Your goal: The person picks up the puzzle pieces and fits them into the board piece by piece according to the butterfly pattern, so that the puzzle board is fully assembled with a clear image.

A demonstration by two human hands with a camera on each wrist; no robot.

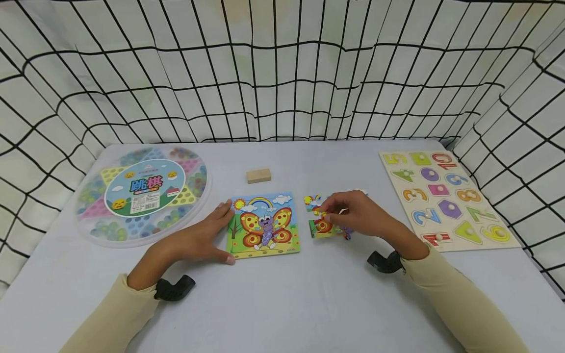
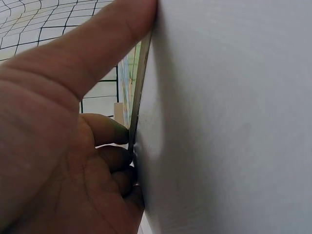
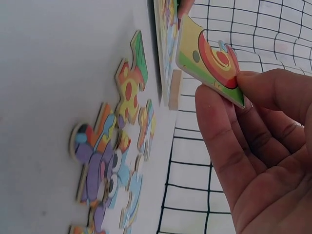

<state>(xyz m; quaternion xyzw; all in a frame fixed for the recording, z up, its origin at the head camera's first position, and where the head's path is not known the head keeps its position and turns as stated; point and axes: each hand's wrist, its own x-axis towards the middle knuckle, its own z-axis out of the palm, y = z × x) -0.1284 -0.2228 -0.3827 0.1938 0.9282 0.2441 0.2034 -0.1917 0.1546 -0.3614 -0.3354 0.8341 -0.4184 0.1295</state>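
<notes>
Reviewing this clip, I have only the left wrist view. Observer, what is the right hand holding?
Observer: The right hand pinches a puzzle piece printed with red and yellow rings.
Operator: I see a board nearly edge-on. What is pictured on its face?
Observer: A smiling butterfly, with a rainbow above it.
Operator: Any other puzzle pieces around?
Observer: Yes, several loose pieces lie on the table, to the board's right in the head view.
</notes>
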